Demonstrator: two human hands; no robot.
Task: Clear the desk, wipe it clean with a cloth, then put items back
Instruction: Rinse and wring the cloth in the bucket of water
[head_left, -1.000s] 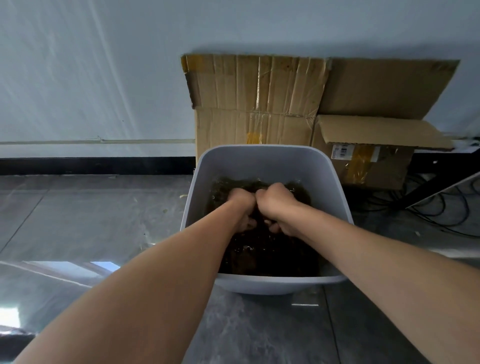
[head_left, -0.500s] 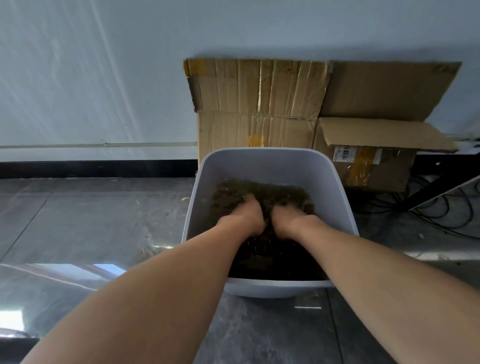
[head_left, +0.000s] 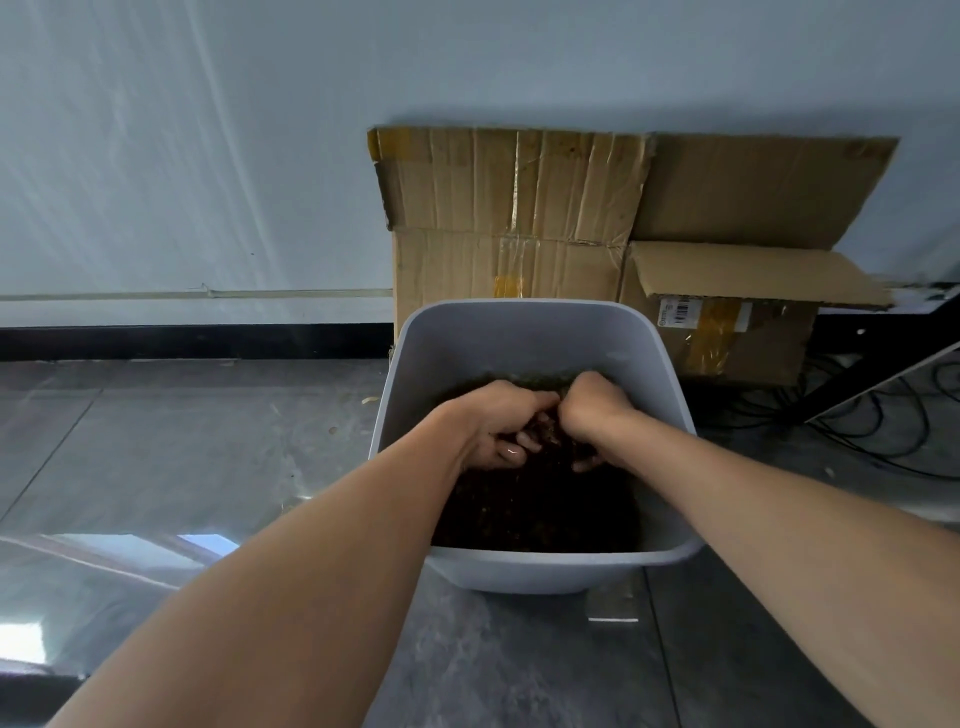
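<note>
1. Over on the left we've got grey floor, a black skirting board and a pale wall. Nothing of the job is out here.
2. In comes the left hand, down inside the tub. Its fingers are curled in and gripping a dark bunch.
3. That bunch is the cloth, we reckon. It sits low in the tub between the two hands, over dark water. It's dark on dark, so we can't make out its edges.
4. The right hand is bunched into a fist on the same cloth, knuckles nearly touching the left. Two fists side by side look to us like a wash or a wring, so drips land back in the tub.
5. The tub stands on the floor, just in front of the boxes. We judge the wiping step is being prepared, not yet under way.
6. Behind it, flattened cardboard leans on the wall, out of the walkway.
7. To the right, an open box with yellow tape carries a white barcode label. Its print is too small for us to read.
8. Far right, black cables trail over the floor beside a slanted dark bar. The desk itself isn't in view.
</note>
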